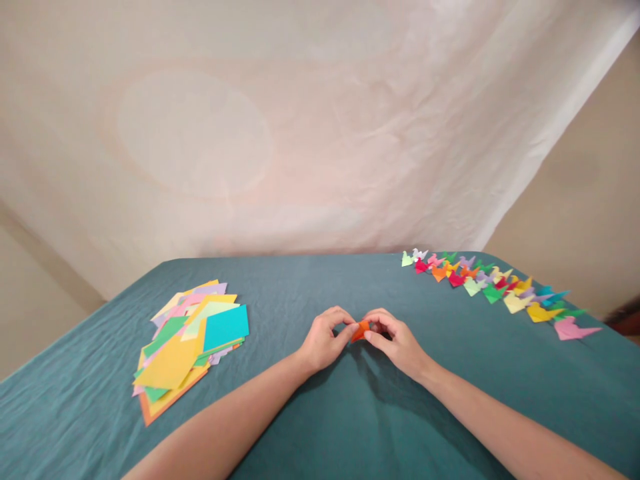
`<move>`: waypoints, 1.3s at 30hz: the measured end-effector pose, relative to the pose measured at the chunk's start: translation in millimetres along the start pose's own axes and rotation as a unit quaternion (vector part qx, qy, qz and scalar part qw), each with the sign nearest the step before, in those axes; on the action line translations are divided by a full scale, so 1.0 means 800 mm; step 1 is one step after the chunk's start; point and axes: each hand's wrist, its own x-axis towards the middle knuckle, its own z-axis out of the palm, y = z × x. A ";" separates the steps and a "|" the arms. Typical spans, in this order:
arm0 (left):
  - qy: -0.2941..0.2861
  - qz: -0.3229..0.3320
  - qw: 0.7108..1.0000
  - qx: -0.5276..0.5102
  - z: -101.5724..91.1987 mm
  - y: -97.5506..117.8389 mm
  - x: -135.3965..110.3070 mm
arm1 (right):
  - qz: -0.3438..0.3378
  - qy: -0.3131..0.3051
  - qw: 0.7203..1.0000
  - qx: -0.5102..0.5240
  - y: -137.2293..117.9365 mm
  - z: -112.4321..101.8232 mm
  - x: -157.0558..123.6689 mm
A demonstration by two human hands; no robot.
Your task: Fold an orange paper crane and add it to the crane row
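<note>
A small folded piece of orange paper (360,331) is held between both hands, a little above the green cloth near the middle of the table. My left hand (329,339) pinches its left side between thumb and fingers. On the right side, my right hand (394,337) grips it the same way, thumb toward me. The fingers cover much of the paper, so its full shape cannot be made out.
A loose pile of coloured paper sheets (173,357) lies to the left on the green tablecloth (300,427). Several folded paper birds (493,293) stand in slanting rows at the right. Behind the table hangs a pale cloth backdrop (320,133).
</note>
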 end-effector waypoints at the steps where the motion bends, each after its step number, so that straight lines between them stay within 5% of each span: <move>1: 0.007 -0.002 1.000 -0.001 0.000 -0.001 0.000 | 0.001 -0.001 1.000 -0.003 0.000 0.000 0.000; 8: 0.034 -0.035 0.999 -0.017 -0.002 -0.006 0.002 | -0.010 0.021 1.000 -0.013 -0.001 0.003 0.000; 16: -0.015 -0.101 0.992 -0.072 -0.003 -0.007 0.005 | 0.019 -0.007 0.998 -0.052 -0.008 0.001 -0.003; 23: -0.045 -0.056 0.996 -0.044 0.000 -0.008 0.005 | -0.005 -0.034 0.997 -0.067 -0.013 0.006 -0.004; 39: 0.008 -0.145 0.987 -0.068 0.004 -0.013 0.004 | 0.068 0.016 0.997 0.020 0.007 0.002 -0.002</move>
